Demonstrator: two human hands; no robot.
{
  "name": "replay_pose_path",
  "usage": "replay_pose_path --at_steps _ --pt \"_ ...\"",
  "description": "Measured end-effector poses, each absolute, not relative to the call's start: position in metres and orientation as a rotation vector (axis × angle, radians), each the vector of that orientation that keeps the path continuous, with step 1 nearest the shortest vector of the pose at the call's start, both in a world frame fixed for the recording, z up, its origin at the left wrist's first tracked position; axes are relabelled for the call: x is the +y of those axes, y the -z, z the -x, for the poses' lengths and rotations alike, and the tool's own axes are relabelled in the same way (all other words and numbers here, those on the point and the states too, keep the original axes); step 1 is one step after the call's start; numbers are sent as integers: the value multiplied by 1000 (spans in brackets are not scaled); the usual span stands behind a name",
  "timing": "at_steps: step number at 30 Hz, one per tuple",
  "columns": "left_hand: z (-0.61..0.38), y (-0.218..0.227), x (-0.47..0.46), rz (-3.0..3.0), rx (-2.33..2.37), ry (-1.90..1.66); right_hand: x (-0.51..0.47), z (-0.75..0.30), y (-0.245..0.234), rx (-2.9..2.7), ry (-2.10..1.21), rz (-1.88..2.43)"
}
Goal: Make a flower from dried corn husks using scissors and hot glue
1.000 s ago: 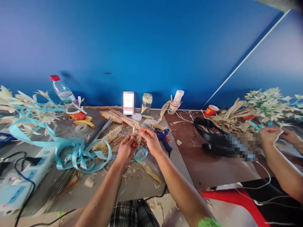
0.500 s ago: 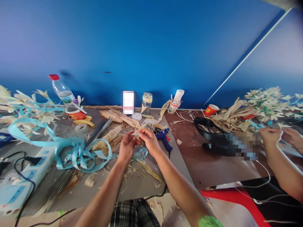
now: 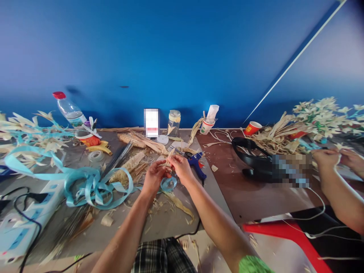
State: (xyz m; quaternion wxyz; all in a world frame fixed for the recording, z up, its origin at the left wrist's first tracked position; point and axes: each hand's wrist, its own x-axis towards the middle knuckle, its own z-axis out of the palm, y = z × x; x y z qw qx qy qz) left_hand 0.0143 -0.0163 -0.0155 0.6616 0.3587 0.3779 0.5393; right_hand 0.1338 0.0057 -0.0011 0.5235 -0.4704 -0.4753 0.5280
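Observation:
My left hand [image 3: 154, 177] and my right hand [image 3: 181, 168] meet above the grey table [image 3: 167, 223], fingers pinched together on a small pale corn husk strip [image 3: 170, 159] that pokes up between them. A loop of light blue ribbon [image 3: 168, 184] lies just under the hands. A blue glue gun [image 3: 196, 163] rests right of my right hand. Dried corn cobs [image 3: 128, 167] and husk scraps lie left of my left hand.
A tangle of blue ribbon [image 3: 91, 184] and a white power strip [image 3: 27, 220] are at the left. A water bottle [image 3: 68, 110], glass jar [image 3: 174, 122] and paper cups [image 3: 251, 128] line the back. Another person's hands [image 3: 327, 159] work at the right beside husk flowers [image 3: 321, 117].
My two hands have drawn closer together and dropped slightly, still pinching the husk strip. The view has shifted a little; the other person's hands stay at the right.

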Motion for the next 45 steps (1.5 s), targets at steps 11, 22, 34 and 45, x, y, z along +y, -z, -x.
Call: replay_pose_path --at_steps 11,22,34,45 --pt "-16 12 -18 -813 905 -1246 4 -132 -1 -1125 -1296 1108" --pt "-12 5 -18 -544 753 -1282 5 -132 -2 -990 -1245 1117" --pt "-10 5 -18 -543 712 -1266 2 -131 -1 -1187 -1260 1157" --pt "-14 13 -16 -694 909 -1350 -2 -129 1 -1604 -798 1125"
